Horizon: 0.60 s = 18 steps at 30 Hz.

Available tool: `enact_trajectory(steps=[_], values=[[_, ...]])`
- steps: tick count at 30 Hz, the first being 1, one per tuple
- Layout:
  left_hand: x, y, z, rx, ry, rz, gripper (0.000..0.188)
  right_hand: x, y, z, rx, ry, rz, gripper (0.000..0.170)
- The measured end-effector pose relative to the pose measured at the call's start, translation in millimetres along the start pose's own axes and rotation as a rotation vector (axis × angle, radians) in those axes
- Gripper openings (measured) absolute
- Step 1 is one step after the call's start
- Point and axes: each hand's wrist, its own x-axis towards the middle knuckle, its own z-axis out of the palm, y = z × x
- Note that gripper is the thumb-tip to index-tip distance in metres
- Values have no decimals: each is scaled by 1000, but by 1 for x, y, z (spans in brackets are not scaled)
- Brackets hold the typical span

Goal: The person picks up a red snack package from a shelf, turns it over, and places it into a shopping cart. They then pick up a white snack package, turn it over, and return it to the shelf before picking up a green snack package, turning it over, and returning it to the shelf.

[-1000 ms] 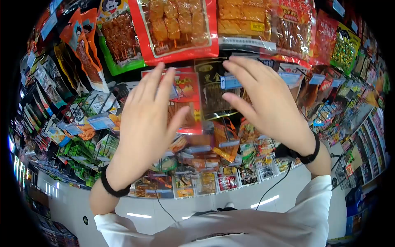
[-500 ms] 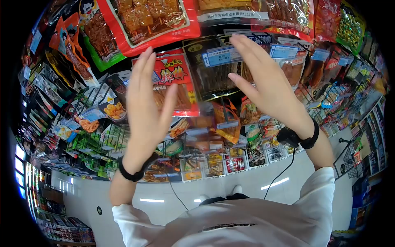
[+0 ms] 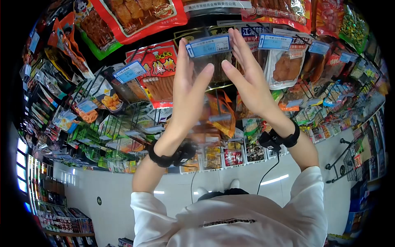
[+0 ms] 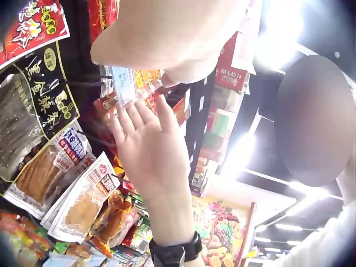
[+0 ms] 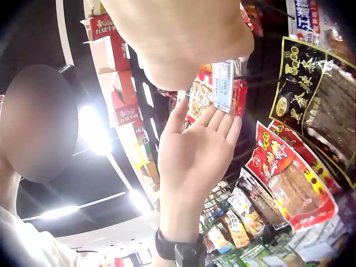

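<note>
Both hands are raised on either side of a blue-and-white price tag (image 3: 208, 45) on the shelf display, their fingers straight and palms facing each other. My left hand (image 3: 186, 92) is at the tag's left end, and my right hand (image 3: 252, 82) is at its right end. Neither grips anything. Behind the tag hangs a black packet (image 4: 53, 92) of dark strips, partly covered by the hands in the head view. The left wrist view shows the open palm of the right hand (image 4: 153, 156), fingertips close to the tag (image 4: 123, 84). The left palm (image 5: 197, 150) appears in the right wrist view.
A red snack packet (image 3: 160, 68) hangs left of the hands, a white-edged packet (image 3: 284, 68) to the right. Larger packets (image 3: 144, 18) hang above. Metal hooks and lower shelves hold many more bags. A shopping cart (image 3: 345, 164) stands on the floor (image 3: 107, 197) at right.
The hands have come closer together, the left moving right and the right shifting slightly left, so they now flank the price tag. The head view has shifted, with the upper packets sliding up and left.
</note>
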Motion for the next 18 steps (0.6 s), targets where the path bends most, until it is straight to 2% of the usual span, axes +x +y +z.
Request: enact_trajectory(steps=[5,18], values=[[0,1,6,-38,-9,4,85,-3,-3,0,21,31,-22,72],[-1,2,8,-30,-69,30,90,-4,-3,0,13,37,-29,71]])
